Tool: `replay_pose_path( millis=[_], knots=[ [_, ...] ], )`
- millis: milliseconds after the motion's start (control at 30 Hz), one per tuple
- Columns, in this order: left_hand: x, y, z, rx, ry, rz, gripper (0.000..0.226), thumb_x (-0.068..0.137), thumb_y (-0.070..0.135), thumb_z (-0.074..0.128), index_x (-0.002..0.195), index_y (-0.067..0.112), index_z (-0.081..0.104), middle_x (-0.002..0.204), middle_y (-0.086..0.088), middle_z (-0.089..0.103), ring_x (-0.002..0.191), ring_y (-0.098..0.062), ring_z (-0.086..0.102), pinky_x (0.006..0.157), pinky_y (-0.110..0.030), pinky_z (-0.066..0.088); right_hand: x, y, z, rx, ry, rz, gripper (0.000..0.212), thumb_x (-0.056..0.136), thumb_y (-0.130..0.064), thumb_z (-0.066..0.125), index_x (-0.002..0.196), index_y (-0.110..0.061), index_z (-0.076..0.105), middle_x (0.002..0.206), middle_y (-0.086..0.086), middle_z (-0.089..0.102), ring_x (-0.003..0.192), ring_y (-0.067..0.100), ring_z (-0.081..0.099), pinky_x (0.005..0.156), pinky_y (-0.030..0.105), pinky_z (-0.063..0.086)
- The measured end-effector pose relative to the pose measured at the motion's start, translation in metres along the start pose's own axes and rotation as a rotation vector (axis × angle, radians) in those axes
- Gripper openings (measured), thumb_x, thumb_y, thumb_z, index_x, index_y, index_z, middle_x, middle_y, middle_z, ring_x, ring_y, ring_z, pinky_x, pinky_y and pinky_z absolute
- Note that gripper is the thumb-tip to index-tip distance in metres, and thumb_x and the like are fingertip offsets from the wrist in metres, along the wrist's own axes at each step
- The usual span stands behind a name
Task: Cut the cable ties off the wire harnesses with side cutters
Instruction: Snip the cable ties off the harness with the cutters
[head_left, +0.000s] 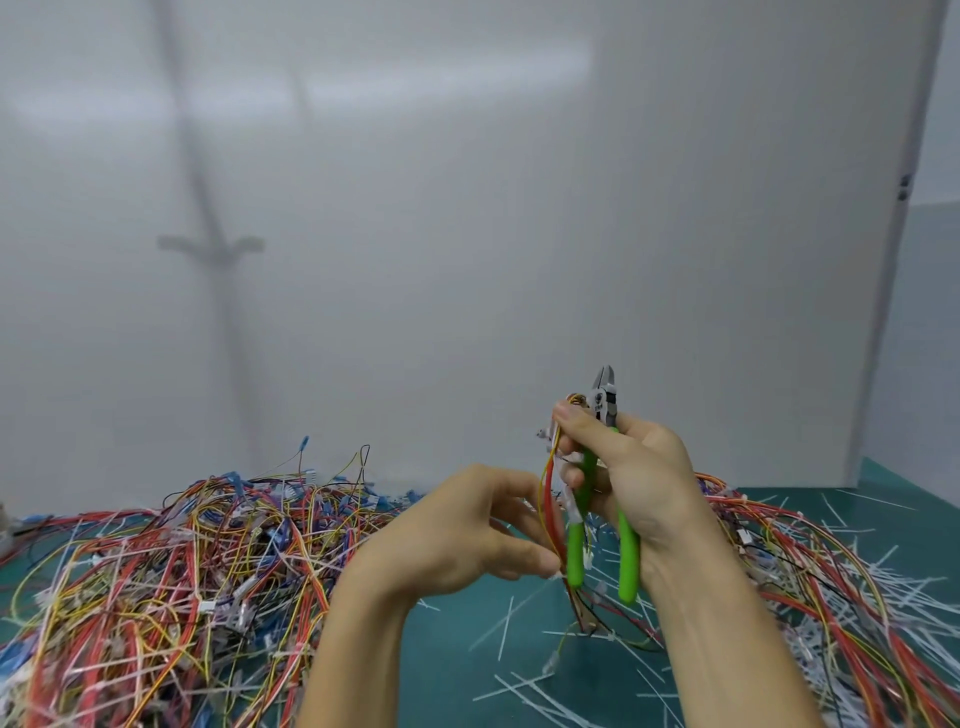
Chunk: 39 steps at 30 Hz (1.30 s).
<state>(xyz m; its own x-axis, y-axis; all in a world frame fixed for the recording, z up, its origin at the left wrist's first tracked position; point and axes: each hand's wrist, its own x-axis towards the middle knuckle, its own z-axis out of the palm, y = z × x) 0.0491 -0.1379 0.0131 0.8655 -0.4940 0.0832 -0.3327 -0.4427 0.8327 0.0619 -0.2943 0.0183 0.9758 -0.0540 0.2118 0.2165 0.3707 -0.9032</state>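
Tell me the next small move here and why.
Probably tip the cutters down toward the harness. The right hand holds the green handles with the blades pointing up, away from any tie, while also pinching the harness top. The left hand fingers the wires lower down, seemingly finding the next tie to present.

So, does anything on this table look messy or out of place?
Yes: cut cable ties lie scattered over the green table, between tangled wire piles. That suits the work; nothing looks damaged.

text: none legible | labels: none | brands: none | numbers: none
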Motion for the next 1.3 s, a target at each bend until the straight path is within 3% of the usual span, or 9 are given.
replay_pose_path(
  millis=[167,333,567,767,867,967,1100,1200,1300],
  knots=[
    [0.000,-0.003,0.000,-0.081,0.061,0.004,0.021,0.091,0.000,0.063,0.109,0.011,0.062,0.096,-0.025,0.070,0.089,-0.028,0.073,0.074,-0.027,0.059,0.000,-0.001,-0.001,-0.002,-0.072,0.002,0.012,0.089,-0.015,0.069,0.084,-0.004,0.069,0.071,0.006,0.072,0.045,0.014,0.051,0.043,0.028,0.047],
    [-0.005,-0.004,-0.008,-0.180,0.187,0.004,0.010,0.095,0.005,0.060,0.101,0.013,0.059,0.088,-0.009,0.076,0.077,-0.017,0.072,0.064,-0.025,0.057,-0.003,-0.008,-0.005,-0.072,-0.113,-0.017,0.013,0.091,-0.013,0.066,0.098,-0.003,0.069,0.078,0.010,0.075,0.046,0.016,0.051,0.046,0.031,0.049],
    [-0.009,-0.012,-0.015,-0.294,0.322,-0.003,0.020,0.101,0.014,0.050,0.120,0.009,0.049,0.091,-0.010,0.077,0.079,-0.011,0.069,0.054,-0.021,0.049,-0.011,-0.017,-0.006,-0.354,-0.207,-0.102,0.013,0.092,-0.019,0.066,0.094,-0.007,0.070,0.078,0.007,0.076,0.050,0.017,0.049,0.053,0.031,0.050],
    [0.003,-0.012,-0.008,-0.552,0.384,0.038,0.010,0.095,0.012,0.059,0.101,0.003,0.057,0.080,-0.013,0.071,0.066,-0.010,0.065,0.059,-0.018,0.054,-0.010,-0.007,-0.002,-0.597,-0.238,-0.153,0.004,0.082,-0.016,0.076,0.082,-0.015,0.072,0.071,-0.002,0.074,0.050,0.004,0.052,0.057,0.025,0.045],
    [0.007,-0.016,-0.008,-0.721,0.339,0.053,0.019,0.089,0.005,0.061,0.101,-0.009,0.067,0.106,-0.024,0.071,0.089,-0.016,0.070,0.073,-0.019,0.057,-0.008,-0.003,-0.001,-0.562,-0.190,-0.172,0.006,0.082,-0.010,0.074,0.080,-0.015,0.072,0.064,-0.003,0.071,0.047,0.004,0.051,0.052,0.021,0.042],
    [0.005,-0.017,-0.009,-0.819,0.233,0.123,0.026,0.081,0.001,0.063,0.105,-0.004,0.071,0.113,-0.021,0.071,0.106,-0.022,0.069,0.081,-0.019,0.055,-0.005,-0.004,-0.006,-0.400,-0.144,-0.118,0.004,0.088,-0.005,0.067,0.086,-0.008,0.068,0.064,0.000,0.071,0.047,0.014,0.047,0.048,0.025,0.046],
    [0.004,-0.016,-0.008,-0.684,0.317,0.166,0.020,0.076,0.019,0.077,0.096,0.016,0.076,0.102,-0.001,0.075,0.096,-0.007,0.068,0.069,-0.019,0.055,-0.004,-0.004,-0.010,-0.225,-0.210,-0.008,0.006,0.093,-0.007,0.061,0.089,-0.006,0.066,0.078,0.009,0.075,0.047,0.017,0.050,0.052,0.033,0.053],
    [0.007,-0.018,-0.007,-0.672,0.364,0.199,0.028,0.082,0.023,0.070,0.106,0.009,0.069,0.104,-0.001,0.073,0.102,-0.009,0.066,0.075,-0.024,0.056,-0.002,-0.005,-0.012,-0.157,-0.269,0.027,0.011,0.094,-0.012,0.060,0.092,-0.004,0.066,0.089,0.015,0.076,0.049,0.018,0.053,0.060,0.039,0.056],
    [0.009,-0.016,-0.005,-0.740,0.393,0.250,0.021,0.084,0.020,0.063,0.102,0.007,0.065,0.097,-0.004,0.069,0.100,-0.015,0.067,0.080,-0.028,0.056,0.000,-0.005,-0.013,-0.080,-0.284,0.006,0.019,0.095,-0.018,0.057,0.089,-0.002,0.066,0.093,0.020,0.075,0.051,0.018,0.054,0.067,0.039,0.058]
  ],
)
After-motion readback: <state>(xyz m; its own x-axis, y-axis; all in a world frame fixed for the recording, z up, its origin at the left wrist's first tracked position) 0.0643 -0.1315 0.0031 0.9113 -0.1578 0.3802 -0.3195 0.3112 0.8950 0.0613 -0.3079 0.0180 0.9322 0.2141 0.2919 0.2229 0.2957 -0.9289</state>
